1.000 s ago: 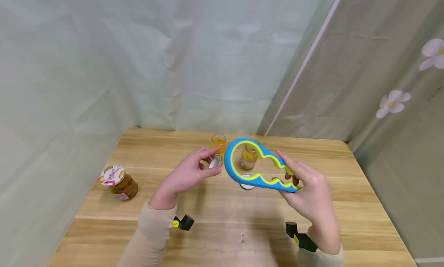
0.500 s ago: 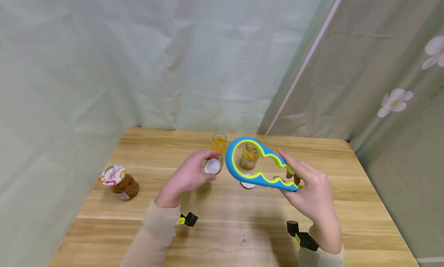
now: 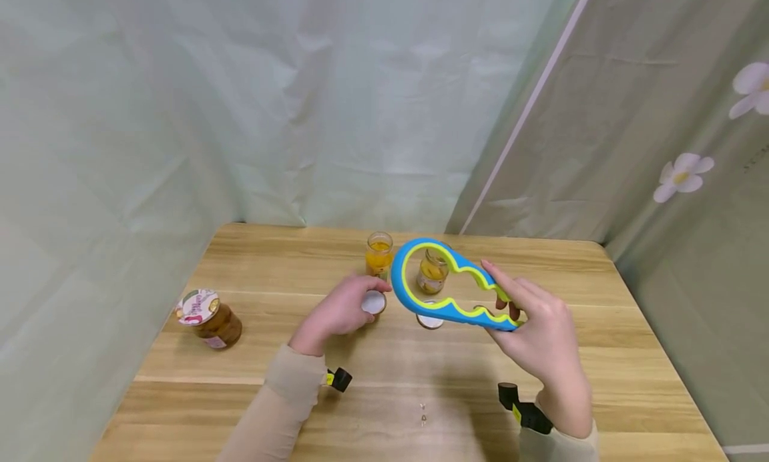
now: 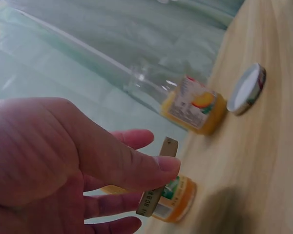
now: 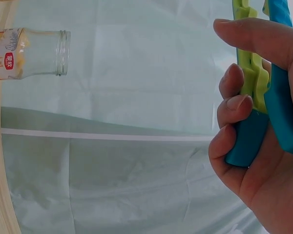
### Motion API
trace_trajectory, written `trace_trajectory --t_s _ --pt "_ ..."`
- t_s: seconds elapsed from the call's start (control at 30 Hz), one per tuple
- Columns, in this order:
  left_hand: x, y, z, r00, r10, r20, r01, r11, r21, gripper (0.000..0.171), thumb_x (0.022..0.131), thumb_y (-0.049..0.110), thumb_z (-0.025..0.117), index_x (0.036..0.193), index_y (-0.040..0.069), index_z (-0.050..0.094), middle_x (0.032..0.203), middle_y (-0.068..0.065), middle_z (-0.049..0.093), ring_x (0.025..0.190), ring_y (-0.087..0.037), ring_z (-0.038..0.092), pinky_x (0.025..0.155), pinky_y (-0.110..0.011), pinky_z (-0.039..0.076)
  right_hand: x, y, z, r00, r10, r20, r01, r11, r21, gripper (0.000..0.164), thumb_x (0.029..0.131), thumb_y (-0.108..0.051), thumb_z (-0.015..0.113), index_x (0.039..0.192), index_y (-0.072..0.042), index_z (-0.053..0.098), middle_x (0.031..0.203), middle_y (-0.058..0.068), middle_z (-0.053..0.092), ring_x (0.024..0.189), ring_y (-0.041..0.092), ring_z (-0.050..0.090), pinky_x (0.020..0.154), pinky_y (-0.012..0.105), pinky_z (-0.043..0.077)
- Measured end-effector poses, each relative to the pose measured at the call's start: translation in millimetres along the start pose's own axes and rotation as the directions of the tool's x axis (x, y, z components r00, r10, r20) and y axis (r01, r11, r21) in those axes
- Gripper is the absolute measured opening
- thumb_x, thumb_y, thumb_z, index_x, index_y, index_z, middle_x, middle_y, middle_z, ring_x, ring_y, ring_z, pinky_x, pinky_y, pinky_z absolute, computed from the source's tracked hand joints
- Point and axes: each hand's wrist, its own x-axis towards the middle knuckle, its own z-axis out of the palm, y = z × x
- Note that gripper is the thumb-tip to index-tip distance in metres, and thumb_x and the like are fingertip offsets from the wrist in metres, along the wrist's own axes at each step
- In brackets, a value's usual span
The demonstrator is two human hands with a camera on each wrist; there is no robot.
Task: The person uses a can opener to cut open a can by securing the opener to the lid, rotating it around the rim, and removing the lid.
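Observation:
My left hand (image 3: 342, 308) pinches a jar lid (image 3: 374, 303) by its rim, white inside facing up, close over the table. In the left wrist view the thumb presses on the lid's gold edge (image 4: 169, 147). Just behind that hand stands an uncapped glass jar (image 3: 379, 256) of orange fruit. My right hand (image 3: 541, 328) grips the handles of a blue and lime-green jar opener (image 3: 399, 275), held up with its loop pointing left. Through the loop shows a second uncapped jar (image 3: 431, 280) of yellow fruit. Another lid (image 3: 430, 322) lies white side up in front of it.
A closed jar (image 3: 219, 325) with a printed white top and brown contents stands at the left of the wooden table (image 3: 601, 382). A tiny shiny bit (image 3: 423, 418) lies near the front. A pale curtain (image 3: 360, 115) hangs behind the table.
My left hand has lowered toward the table and a little right, tilting the lid so its white inside faces up. The right hand with the jar opener has stayed nearly still.

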Motion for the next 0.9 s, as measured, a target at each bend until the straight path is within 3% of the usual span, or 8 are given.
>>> trace_trajectory --t_s 0.17,0.9 --pt "3.6 -6.2 6.8 0.998 -0.036 0.044 0.038 0.999 -0.033 0.056 0.073 0.001 0.084 0.124 0.013 0.065 0.116 -0.001 0.062 0.102 -0.022 0.052 0.093 -0.044 0.048 0 0 1 1.000 -0.003 -0.009 0.003 1.000 0.006 0.076 0.063 -0.006 0.081 0.134 -0.026 0.063 0.072 -0.012 0.057 0.058 0.004 0.044 0.045 0.026 0.039" --pt "11.2 -10.5 23.9 0.999 0.004 0.042 -0.006 1.000 0.029 0.059 0.069 0.006 0.089 0.123 0.013 0.066 0.119 -0.002 0.064 0.106 -0.025 0.053 0.095 -0.046 0.046 -1 0 -2 1.000 -0.007 -0.023 0.007 1.000 0.004 0.075 0.062 -0.006 0.081 0.133 -0.025 0.064 0.072 -0.013 0.056 0.057 0.004 0.044 0.045 0.026 0.038"
